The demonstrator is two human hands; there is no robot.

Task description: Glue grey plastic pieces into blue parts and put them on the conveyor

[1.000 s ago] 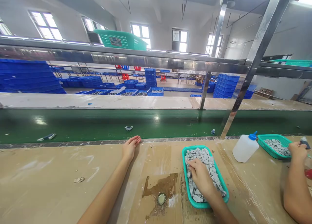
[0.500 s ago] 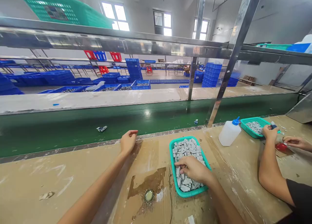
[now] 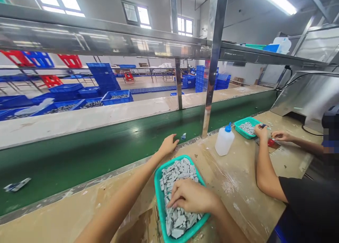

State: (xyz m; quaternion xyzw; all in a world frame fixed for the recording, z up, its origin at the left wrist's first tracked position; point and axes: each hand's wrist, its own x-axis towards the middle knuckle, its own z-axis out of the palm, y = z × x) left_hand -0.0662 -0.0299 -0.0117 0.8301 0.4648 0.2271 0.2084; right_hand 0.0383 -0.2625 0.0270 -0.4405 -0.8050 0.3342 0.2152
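My left hand reaches over the near edge of the green conveyor belt, its fingers apart and holding nothing. Just right of its fingertips lies a small blue-and-white part on the belt. Below, my right hand is over a turquoise basket heaped with small grey pieces. Its fingers are bent down together onto the pieces; whatever sits between the fingertips is hidden. A second blue-and-white part lies farther left on the belt.
A white squeeze bottle with a blue cap stands right of my basket. Beyond it, a co-worker's hands handle a small part beside another turquoise basket. A metal post and shelf rail cross ahead.
The view has swung right, bringing the basket nearer. My left hand has moved along the belt edge to beside the small part. My right hand's fingers have curled closer together over the grey pieces.
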